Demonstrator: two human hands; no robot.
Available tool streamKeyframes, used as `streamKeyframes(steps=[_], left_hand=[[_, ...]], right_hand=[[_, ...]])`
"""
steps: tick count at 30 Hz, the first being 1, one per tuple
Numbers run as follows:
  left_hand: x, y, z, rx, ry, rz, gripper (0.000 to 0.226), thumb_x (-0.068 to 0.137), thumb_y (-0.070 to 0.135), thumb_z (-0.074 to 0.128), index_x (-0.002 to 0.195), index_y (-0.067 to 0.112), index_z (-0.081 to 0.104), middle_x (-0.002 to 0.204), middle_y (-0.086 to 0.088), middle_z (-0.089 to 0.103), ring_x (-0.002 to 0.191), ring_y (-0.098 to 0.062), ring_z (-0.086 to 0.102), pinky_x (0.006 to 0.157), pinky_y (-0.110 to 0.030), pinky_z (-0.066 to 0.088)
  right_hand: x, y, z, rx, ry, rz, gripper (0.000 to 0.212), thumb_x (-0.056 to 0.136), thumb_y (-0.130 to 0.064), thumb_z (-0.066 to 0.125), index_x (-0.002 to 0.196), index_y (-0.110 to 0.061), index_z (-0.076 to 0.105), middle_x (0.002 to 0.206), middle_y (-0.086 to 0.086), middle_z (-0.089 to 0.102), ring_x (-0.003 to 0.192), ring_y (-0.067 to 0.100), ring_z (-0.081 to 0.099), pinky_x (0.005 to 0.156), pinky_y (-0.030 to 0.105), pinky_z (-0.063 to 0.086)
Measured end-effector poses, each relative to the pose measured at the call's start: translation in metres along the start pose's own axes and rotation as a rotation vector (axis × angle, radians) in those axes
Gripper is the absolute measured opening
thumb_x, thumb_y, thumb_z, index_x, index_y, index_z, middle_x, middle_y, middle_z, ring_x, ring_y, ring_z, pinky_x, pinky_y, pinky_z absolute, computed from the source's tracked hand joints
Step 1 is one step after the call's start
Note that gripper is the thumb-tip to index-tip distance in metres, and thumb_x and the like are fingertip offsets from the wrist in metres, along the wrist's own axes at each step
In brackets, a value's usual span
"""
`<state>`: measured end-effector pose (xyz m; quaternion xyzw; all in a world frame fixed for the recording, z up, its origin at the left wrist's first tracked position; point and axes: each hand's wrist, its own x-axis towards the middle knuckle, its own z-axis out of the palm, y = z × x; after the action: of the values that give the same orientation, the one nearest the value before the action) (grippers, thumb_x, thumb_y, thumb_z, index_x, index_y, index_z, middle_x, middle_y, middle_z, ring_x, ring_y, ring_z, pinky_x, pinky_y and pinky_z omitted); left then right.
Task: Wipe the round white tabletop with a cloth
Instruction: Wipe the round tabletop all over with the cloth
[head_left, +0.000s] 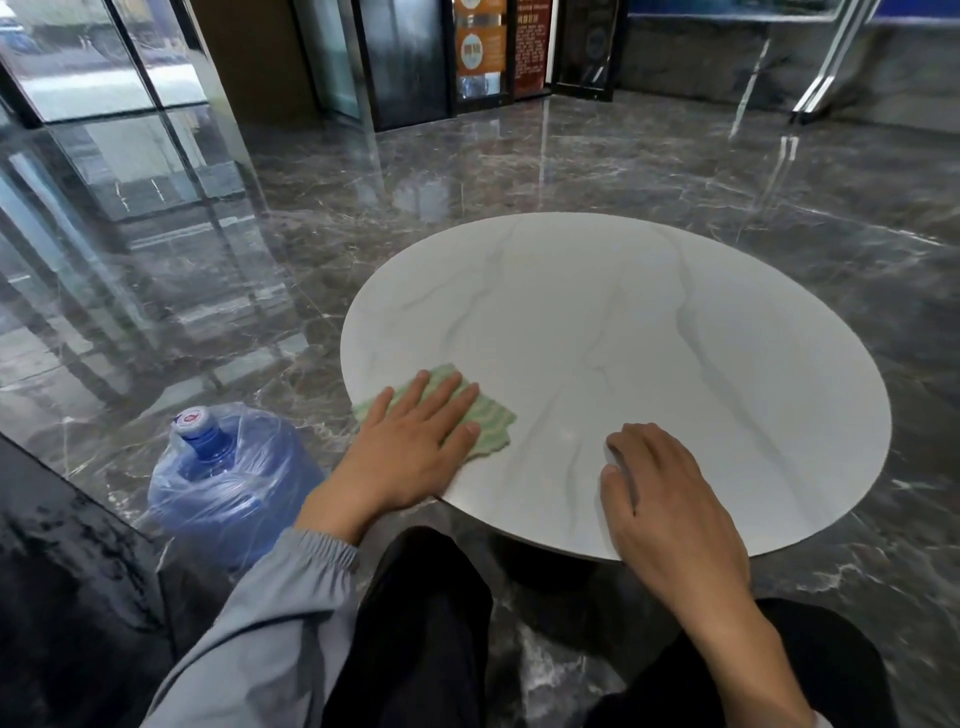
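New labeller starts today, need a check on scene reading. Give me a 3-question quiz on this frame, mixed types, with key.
1. True or false: the left hand lies flat, fingers straight, on the green cloth.
2. Where on the tabletop is the cloth? A) far edge B) near-left edge C) centre
3. Short answer: what stands on the floor to the left of the table?

Key
1. True
2. B
3. A blue water bottle wrapped in clear plastic
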<state>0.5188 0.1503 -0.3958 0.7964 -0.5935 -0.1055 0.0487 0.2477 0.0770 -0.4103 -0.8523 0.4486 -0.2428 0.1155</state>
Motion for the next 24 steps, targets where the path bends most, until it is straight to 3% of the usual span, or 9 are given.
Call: streamKeyframes(steps=[5,10,13,16,18,20,22,24], left_hand=[[0.002,0.047,0.007,0.051,-0.031,0.116,0.062,0.11,0.055,0.015,0.166,0.041,-0.005,0.175,0.016,-0.014,0.161,-0.017,-0.021,0.128,-0.051,-0.014],[-0.035,0.107,0.033,0.054,-0.03,0.406,0.066,0.108,0.056,0.015,0.168,0.034,-0.003,0.174,0.014,-0.013,0.159,-0.014,-0.025,0.126,-0.048,-0.023],[-0.039,0.101,0.024,-0.102,-0.027,0.447,0.067,0.11,0.058,0.023,0.168,0.033,0.001,0.174,0.017,-0.01,0.159,-0.004,-0.018,0.129,-0.038,-0.015],[-0.034,0.072,0.005,-0.376,0.104,0.322,0.06,0.11,0.051,0.037,0.166,0.033,0.025,0.174,0.016,0.018,0.158,-0.001,0.014,0.129,-0.026,0.014],[-0.027,0.053,-0.001,-0.409,0.297,0.174,0.046,0.109,0.039,0.049,0.153,0.025,0.05,0.158,0.007,0.049,0.146,-0.011,0.04,0.116,-0.026,0.032],[-0.018,0.045,0.001,-0.466,0.437,0.061,0.032,0.106,0.027,0.056,0.135,0.017,0.065,0.135,0.001,0.064,0.13,-0.019,0.052,0.102,-0.024,0.036],[-0.011,0.048,0.006,-0.505,0.493,0.023,0.025,0.105,0.022,0.057,0.127,0.016,0.069,0.122,0.001,0.068,0.12,-0.02,0.055,0.095,-0.022,0.036],[-0.008,0.054,0.015,-0.487,0.519,0.029,0.024,0.105,0.022,0.056,0.122,0.016,0.072,0.116,0.002,0.07,0.115,-0.02,0.058,0.096,-0.028,0.042]], right_hand=[[0.001,-0.002,0.001,0.016,0.007,0.023,0.018,0.103,-0.022,0.046,0.115,-0.019,0.059,0.119,-0.004,0.054,0.115,0.012,0.044,0.09,0.024,0.034],[0.0,0.002,-0.001,0.183,-0.006,0.11,0.032,0.107,-0.031,0.036,0.133,-0.029,0.054,0.126,-0.024,0.046,0.127,0.0,0.039,0.094,0.023,0.031],[-0.002,0.002,-0.007,0.286,0.002,0.119,0.031,0.107,-0.032,0.037,0.134,-0.033,0.054,0.128,-0.026,0.048,0.123,-0.006,0.041,0.092,0.019,0.033],[-0.002,0.0,-0.016,0.405,0.024,0.138,0.029,0.107,-0.028,0.042,0.133,-0.033,0.056,0.133,-0.024,0.052,0.131,-0.006,0.041,0.103,0.015,0.031],[-0.003,-0.007,-0.019,0.36,0.071,0.115,0.029,0.104,-0.025,0.048,0.131,-0.032,0.057,0.13,-0.024,0.053,0.129,-0.011,0.039,0.103,0.009,0.03],[-0.003,-0.025,-0.018,0.256,0.132,0.025,0.029,0.102,-0.019,0.053,0.129,-0.022,0.061,0.126,-0.017,0.056,0.119,-0.011,0.039,0.099,0.002,0.027],[-0.004,-0.049,-0.012,0.143,0.032,-0.078,0.035,0.103,-0.023,0.052,0.137,-0.014,0.059,0.138,-0.003,0.057,0.129,0.004,0.04,0.111,0.013,0.027],[-0.008,-0.07,0.003,-0.006,-0.19,-0.147,0.055,0.109,-0.04,0.032,0.159,-0.019,0.036,0.167,-0.001,0.029,0.155,0.015,0.016,0.126,0.028,0.01]])
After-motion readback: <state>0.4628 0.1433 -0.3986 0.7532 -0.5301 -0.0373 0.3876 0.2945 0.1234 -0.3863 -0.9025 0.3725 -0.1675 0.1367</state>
